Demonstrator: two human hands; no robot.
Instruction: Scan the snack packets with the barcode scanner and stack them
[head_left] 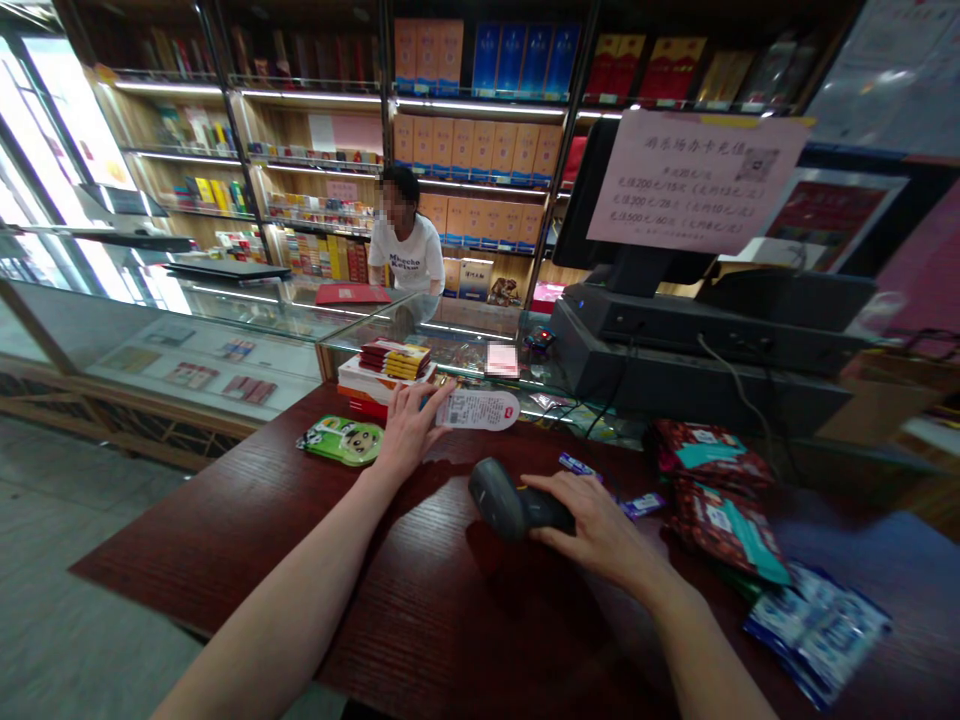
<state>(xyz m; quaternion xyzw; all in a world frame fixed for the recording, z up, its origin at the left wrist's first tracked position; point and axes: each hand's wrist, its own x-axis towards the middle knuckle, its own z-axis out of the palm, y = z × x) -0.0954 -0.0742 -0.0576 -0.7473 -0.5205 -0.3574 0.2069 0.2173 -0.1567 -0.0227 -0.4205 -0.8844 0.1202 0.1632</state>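
My left hand [409,425] grips one end of a flat white package with a rounded end [484,410], its printed side with a barcode facing up. In my right hand [589,515] is a dark handheld barcode scanner [501,500], its head turned to the left toward the package. Left of my left hand, a green package with an animal face [343,440] lies flat on the dark wooden counter [262,500]. Just behind that hand is a stack of boxes [367,382] with red and yellow packets [395,358] on top.
Small purple packets [641,505], brown and teal bags [731,530] and blue-white packets [821,635] lie to the right. A cash register [690,320] with a pink sign [694,180] stands behind them. Across the glass display case [450,325] is a person in a white shirt [409,255].
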